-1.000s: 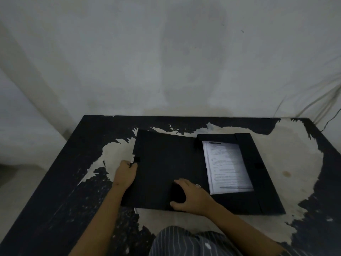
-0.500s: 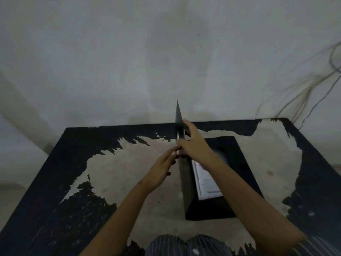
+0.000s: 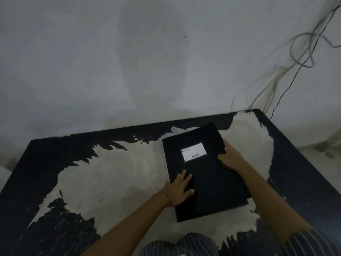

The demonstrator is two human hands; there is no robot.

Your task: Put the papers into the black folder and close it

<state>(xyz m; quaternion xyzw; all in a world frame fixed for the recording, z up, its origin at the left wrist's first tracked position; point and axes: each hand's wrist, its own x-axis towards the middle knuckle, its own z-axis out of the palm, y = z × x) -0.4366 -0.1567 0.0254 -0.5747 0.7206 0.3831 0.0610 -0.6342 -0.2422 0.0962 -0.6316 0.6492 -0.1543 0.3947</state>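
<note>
The black folder (image 3: 206, 174) lies closed and flat on the table, right of centre, with a white label (image 3: 194, 151) on its cover. A thin white sliver of the papers' edge (image 3: 166, 160) shows along its left side; the papers are otherwise hidden inside. My left hand (image 3: 180, 191) rests flat on the cover near the folder's left edge, fingers spread. On the cover's right side my right hand (image 3: 229, 157) presses down, with the fingers bent over the right edge.
The table (image 3: 110, 182) is black with large worn pale patches. A grey wall stands right behind it. Several loose cables (image 3: 287, 71) hang down the wall at the far right corner. Striped fabric of my clothing (image 3: 184, 244) shows at the bottom.
The left cover, flat open a second ago and upright half a second ago, has swung over onto the papers. The folder is now closed and both hands lie on top of it.
</note>
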